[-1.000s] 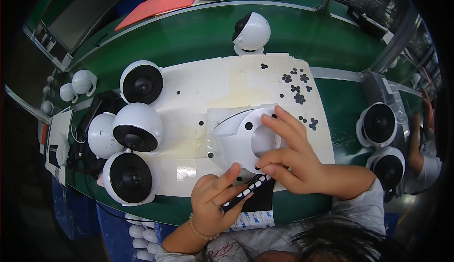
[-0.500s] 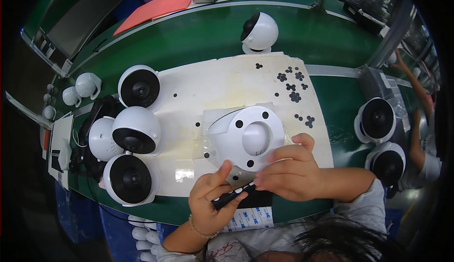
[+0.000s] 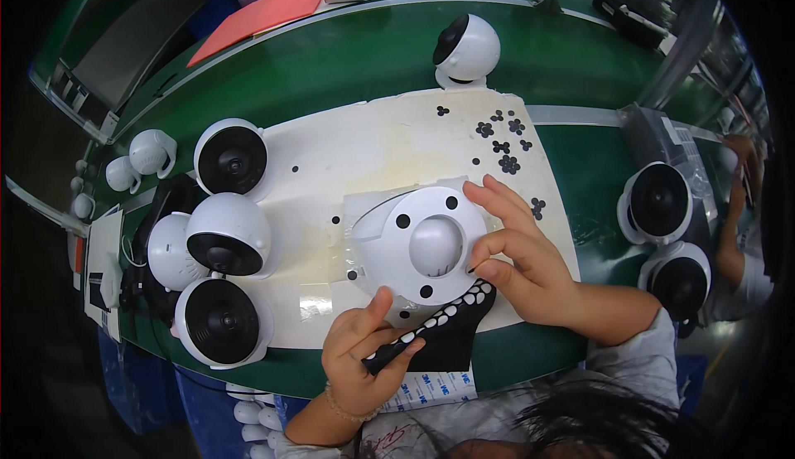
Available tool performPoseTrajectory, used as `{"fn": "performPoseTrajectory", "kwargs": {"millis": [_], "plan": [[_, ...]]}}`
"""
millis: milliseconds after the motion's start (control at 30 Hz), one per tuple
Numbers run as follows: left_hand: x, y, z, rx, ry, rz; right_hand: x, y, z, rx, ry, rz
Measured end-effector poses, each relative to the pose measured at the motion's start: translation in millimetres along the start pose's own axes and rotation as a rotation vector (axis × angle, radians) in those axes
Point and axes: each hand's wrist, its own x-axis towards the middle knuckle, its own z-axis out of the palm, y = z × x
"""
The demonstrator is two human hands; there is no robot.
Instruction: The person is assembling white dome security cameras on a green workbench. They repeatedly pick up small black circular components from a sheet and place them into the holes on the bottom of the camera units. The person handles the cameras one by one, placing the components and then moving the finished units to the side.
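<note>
Beside the white plastic ring-shaped base (image 3: 399,256), the left hand (image 3: 356,358) is gripping a white-dotted black sheet (image 3: 448,333); the right hand (image 3: 530,264) is pinching a tiny black piece (image 3: 472,271).

Blue lettering repeats across the white sheet (image 3: 431,388) at the near edge of the tabletop (image 3: 530,345). Red script marks the grey shirt (image 3: 464,416). The pale label (image 3: 688,147) on the right-hand box (image 3: 648,134) is too small to read.

Left hand (image 3: 356,359) holding a white-spotted black strip (image 3: 432,323), right fingers (image 3: 512,246) pinching a dark dot (image 3: 472,271) at a white ring-shaped base (image 3: 396,252)
</note>
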Motion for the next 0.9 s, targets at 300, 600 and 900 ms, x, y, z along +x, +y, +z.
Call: {"fn": "performPoseTrajectory", "kwargs": {"millis": [300,600,900], "plan": [[-3.0,-2.7,0.4,0.010,0.012,0.017,-0.7,-0.4,-0.7,-0.032,-0.018,-0.003],[-4.2,-1.3,0.0,0.023,0.017,0.002,-4.4,26.0,-7.4,-0.200,-0.005,-0.294],[-4.0,-2.8,-1.2,0.016,-0.010,0.008,3.8,5.8,8.5,0.887,-0.131,0.578]]}}
